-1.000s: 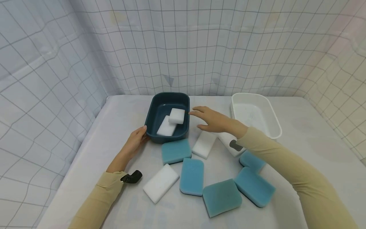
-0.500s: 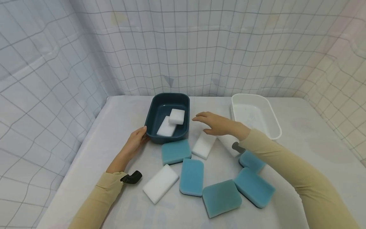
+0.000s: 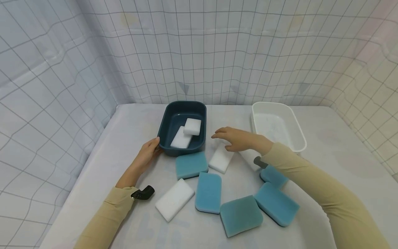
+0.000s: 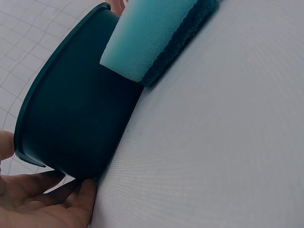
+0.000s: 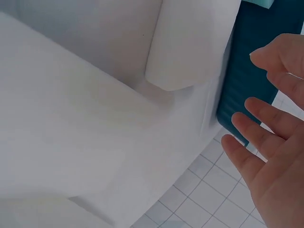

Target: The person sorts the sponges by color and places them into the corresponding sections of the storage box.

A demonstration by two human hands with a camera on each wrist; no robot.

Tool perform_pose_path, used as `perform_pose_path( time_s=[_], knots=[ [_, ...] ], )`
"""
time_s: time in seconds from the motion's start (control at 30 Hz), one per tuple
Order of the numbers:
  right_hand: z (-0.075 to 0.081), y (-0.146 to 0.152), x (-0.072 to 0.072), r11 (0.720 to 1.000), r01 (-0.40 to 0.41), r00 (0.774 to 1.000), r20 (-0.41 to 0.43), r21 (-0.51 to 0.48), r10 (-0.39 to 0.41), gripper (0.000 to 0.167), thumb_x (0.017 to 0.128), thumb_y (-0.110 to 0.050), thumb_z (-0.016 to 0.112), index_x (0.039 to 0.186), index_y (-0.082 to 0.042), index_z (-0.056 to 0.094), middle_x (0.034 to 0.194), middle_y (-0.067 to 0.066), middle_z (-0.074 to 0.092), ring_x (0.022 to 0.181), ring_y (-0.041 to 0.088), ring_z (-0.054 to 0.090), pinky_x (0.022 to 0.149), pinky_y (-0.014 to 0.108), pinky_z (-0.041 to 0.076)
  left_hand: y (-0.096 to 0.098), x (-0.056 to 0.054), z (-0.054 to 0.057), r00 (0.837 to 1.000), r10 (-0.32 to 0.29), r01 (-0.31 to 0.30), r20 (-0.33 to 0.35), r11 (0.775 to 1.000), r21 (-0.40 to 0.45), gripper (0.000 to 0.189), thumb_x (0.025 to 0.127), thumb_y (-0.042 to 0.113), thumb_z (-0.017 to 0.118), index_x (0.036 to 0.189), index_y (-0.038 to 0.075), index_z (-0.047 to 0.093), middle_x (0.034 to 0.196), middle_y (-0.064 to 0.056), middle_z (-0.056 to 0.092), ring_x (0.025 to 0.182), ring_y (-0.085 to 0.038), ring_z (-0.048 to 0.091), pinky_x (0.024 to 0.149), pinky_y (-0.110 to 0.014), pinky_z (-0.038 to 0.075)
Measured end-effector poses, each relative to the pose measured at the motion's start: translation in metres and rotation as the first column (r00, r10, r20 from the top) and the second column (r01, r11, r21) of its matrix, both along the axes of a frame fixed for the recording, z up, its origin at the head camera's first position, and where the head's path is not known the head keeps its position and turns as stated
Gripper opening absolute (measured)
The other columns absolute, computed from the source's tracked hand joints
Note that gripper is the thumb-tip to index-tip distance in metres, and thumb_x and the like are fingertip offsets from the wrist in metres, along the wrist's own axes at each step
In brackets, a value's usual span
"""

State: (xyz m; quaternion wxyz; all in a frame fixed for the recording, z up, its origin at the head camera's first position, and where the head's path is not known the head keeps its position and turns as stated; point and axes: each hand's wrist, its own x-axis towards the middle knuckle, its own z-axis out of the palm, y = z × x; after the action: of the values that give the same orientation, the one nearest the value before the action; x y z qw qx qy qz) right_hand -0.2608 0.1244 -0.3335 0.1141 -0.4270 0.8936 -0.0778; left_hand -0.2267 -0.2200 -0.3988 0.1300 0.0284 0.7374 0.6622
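My left hand (image 3: 148, 154) holds the near left corner of a dark teal tub (image 3: 183, 151). In the left wrist view the thumb is at the tub's rim and the other fingers lie against its outer wall low by the table. Two white sponges (image 3: 179, 139) lie inside the tub, one partly on the other. My right hand (image 3: 240, 139) hovers to the right of the tub with spread, loosely bent fingers and nothing in them. Below it lies a white sponge (image 3: 221, 160), its far end hidden by the hand. Another white sponge (image 3: 249, 157) is partly covered by the right wrist.
A white tub (image 3: 296, 126) stands at the back right. Several blue-green sponges with dark undersides, such as one blue sponge (image 3: 208, 192), lie across the front of the table, with a white sponge (image 3: 175, 200) at their left. A gridded curtain (image 3: 217, 52) encloses the table.
My right hand has drawn back from the tub's right side, toward me and slightly right, over the white sponge. The left hand and the tub have stayed in place.
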Motion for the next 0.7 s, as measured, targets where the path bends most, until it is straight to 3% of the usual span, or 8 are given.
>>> perform_pose_path(
  time_s=[0.27, 0.7],
  knots=[
    [-0.003, 0.000, 0.004, 0.990, -0.041, 0.999, -0.010, 0.135, 0.043, 0.072, 0.076, -0.002, 0.069, 0.142, -0.011, 0.039, 0.147, 0.016, 0.039, 0.134, 0.035, 0.039, 0.105, 0.047, 0.041, 0.000, -0.001, 0.002, 1.000, 0.001, -0.001, -0.002, 1.000, -0.016, 0.062, 0.104, 0.034, 0.026, 0.147, -0.009, 0.012, 0.156, -0.022, 0.012, 0.146, -0.032, 0.013, 0.120, -0.045, 0.017],
    [-0.016, 0.001, 0.006, 0.990, -0.065, 0.998, 0.029, 0.122, 0.062, 0.075, 0.072, 0.002, 0.070, 0.140, -0.012, 0.041, 0.148, 0.015, 0.037, 0.135, 0.035, 0.038, 0.104, 0.047, 0.043, 0.000, 0.000, 0.001, 1.000, -0.001, 0.001, 0.000, 1.000, -0.007, 0.062, 0.104, 0.033, 0.025, 0.146, -0.009, 0.013, 0.156, -0.022, 0.011, 0.146, -0.032, 0.012, 0.120, -0.044, 0.017]
  ],
)
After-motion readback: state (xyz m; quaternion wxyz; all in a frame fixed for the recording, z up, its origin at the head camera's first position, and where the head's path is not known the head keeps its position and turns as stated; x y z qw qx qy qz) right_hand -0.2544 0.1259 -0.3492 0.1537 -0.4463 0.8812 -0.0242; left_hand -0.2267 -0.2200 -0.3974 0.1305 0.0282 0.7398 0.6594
